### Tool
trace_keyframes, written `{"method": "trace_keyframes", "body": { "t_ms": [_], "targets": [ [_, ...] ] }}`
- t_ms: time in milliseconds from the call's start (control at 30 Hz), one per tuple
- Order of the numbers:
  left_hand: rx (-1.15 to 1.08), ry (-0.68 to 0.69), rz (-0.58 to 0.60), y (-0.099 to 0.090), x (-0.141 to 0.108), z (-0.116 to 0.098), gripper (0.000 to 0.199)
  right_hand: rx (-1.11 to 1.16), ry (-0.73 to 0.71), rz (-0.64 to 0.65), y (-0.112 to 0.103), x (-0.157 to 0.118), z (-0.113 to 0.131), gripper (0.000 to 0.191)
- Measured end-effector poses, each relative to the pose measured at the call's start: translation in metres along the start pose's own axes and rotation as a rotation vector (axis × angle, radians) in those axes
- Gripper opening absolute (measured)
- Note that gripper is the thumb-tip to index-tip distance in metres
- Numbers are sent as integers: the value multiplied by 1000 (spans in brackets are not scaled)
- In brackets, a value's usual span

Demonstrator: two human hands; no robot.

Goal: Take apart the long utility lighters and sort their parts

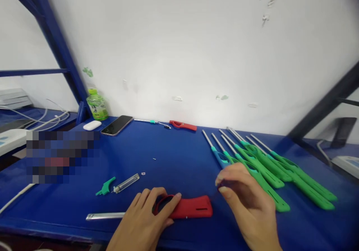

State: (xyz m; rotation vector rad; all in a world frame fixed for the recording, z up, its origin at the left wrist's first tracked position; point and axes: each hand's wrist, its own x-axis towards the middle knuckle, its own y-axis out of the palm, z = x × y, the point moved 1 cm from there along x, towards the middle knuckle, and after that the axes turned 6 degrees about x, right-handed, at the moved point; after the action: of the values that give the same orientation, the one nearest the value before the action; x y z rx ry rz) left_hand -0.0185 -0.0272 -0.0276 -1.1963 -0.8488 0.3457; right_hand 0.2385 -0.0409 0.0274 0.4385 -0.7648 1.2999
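Note:
My left hand (150, 215) lies over a red long-necked lighter (195, 207) near the table's front edge, fingers and thumb closed around its trigger opening. The lighter's metal tube (105, 216) points left. To the right of its handle end, my right hand (249, 202) is raised in a pinch; between thumb and fingertips is something small and dark, too little shown to name. Left of my left hand lie a green trigger piece (106, 186) and a clear fuel tank (126, 183), with a tiny pale part (143, 173) and a small pin (154, 159) farther back.
Several green lighters (275, 172) and a blue one (220, 157) lie on the right. Along the wall are a red lighter shell (183, 125), a metal tube with wires (144, 121), a phone (117, 125), a white case (92, 125) and a bottle (97, 105). Blue posts (57, 41) flank the table.

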Motion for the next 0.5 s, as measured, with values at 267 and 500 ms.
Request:
{"method": "trace_keyframes", "body": {
  "t_ms": [267, 500],
  "targets": [
    [32, 49, -98, 5, 0, 7, 47, 45, 15, -15, 0, -3, -2, 18],
    [49, 69, -128, 4, 3, 10, 46, 117, 56, 6, 2, -5, -2, 19]
  ]
}}
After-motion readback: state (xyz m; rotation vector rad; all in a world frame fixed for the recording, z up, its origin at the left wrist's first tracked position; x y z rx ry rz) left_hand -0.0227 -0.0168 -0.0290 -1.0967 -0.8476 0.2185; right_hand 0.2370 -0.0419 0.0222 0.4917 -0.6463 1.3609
